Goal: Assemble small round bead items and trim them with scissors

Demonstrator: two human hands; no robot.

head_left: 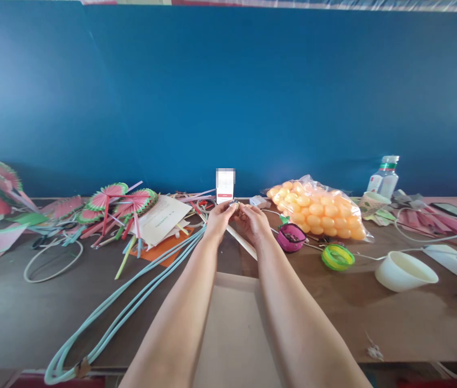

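Observation:
My left hand and my right hand meet in front of me over the table. Pinched between their fingertips is a small, dark, shiny object with light spots; it is too small to name. Just behind it stands a phone with a lit white screen, upright against the blue wall. Below my hands a white strip runs slantwise, partly hidden by my right wrist. A magenta pouch with dark bits inside lies to the right of my right hand.
Pale blue tubing loops at left, near watermelon-patterned paper fans and papers. At right are a clear bag of orange balls, a yellow-green woven bowl, a white cup and a bottle. A beige board lies beneath my forearms.

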